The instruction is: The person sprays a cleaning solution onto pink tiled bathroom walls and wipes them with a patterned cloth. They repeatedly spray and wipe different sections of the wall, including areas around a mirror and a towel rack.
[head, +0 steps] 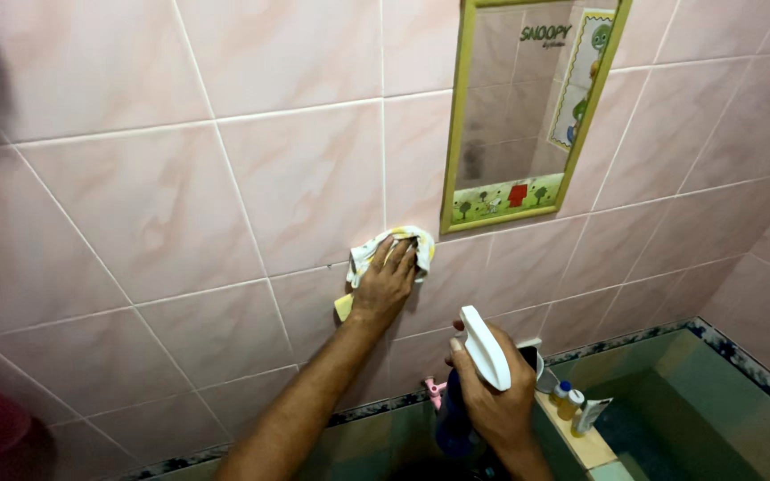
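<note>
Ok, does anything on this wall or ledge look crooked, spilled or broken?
Nothing stands out. The green-framed mirror leans only with the camera tilt, matching the pink tiles' grout lines. Small bottles stand upright on the ledge; no spill visible.

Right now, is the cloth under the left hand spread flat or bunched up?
Bunched. The cloth is crumpled under the left hand, pressed on the pink tiled wall, with folds sticking out above the fingers and below the palm.
</note>
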